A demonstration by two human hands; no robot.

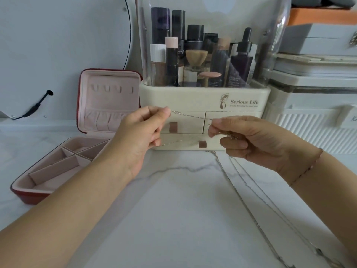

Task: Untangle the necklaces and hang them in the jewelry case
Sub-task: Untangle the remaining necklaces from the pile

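Note:
A thin silver necklace (190,115) is stretched in the air between my hands, above the marble top. My left hand (143,132) pinches one end of it by the clasp. My right hand (249,138) pinches the other part, with more chain bunched in its fingers. Another strand sags lower between the hands. A second silver chain (241,198) lies on the marble, running from below my right hand toward the near right. The red jewelry case (63,163) stands open at the left, its pink lid upright with a row of hooks (111,88) and nothing on them.
A cream cosmetics organizer (204,97) with drawers and several bottles under a clear cover stands right behind my hands. White boxes (318,105) are stacked at the right. A round mirror (58,45) and a black cable (36,107) are at the back left.

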